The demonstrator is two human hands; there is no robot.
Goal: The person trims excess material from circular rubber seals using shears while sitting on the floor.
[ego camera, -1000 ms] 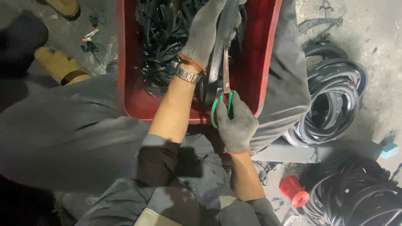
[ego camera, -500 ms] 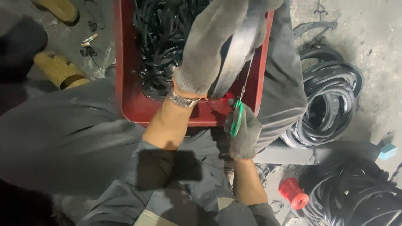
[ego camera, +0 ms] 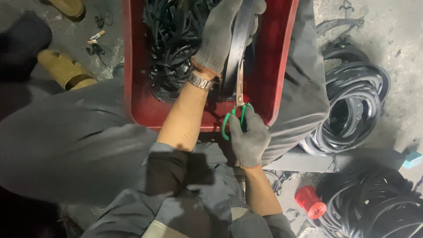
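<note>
Over a gritty concrete floor (ego camera: 396, 39), we keep our left hand (ego camera: 220, 37) gripping the rubber strip (ego camera: 235, 48) taut toward twelve o'clock above the red tray (ego camera: 132, 66), while our right hand (ego camera: 249, 139), closed in the scissors (ego camera: 239, 94), should cut squarely.

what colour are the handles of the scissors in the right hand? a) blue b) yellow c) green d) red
c: the right hand grips scissors with green handle loops, blades pointing up along the black rubber strip that the left hand holds over the red tray.
</note>
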